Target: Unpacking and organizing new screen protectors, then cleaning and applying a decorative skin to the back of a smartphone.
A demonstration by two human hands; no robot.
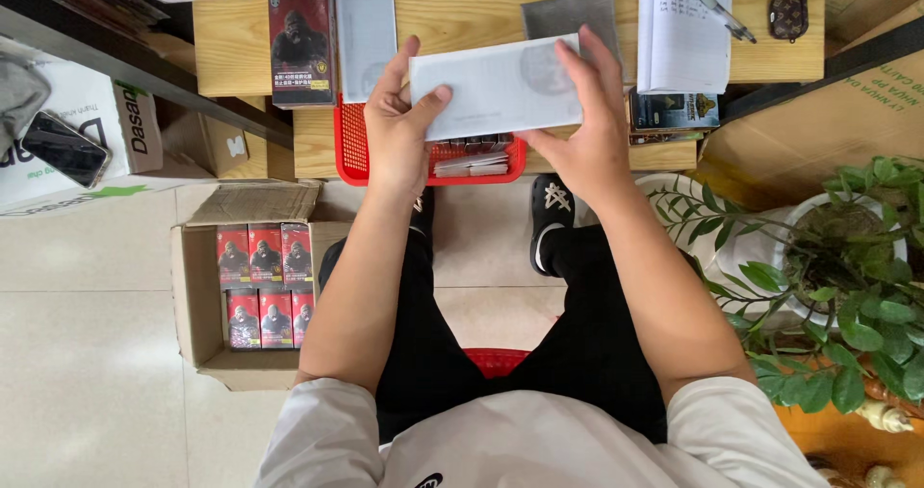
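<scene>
Above the red basket [352, 141] on the tabletop [462, 16], both hands, left hand [399, 127] and right hand [585, 127], are pinching a pale flat sleeve [496, 84] by its ends (edge grips only); it risks slipping down into the basket.

Bright even daylight, soft shadows — slight glare on floor tiles [87, 353]; mild wide-angle bend at edges, focus sharp thruout.
</scene>
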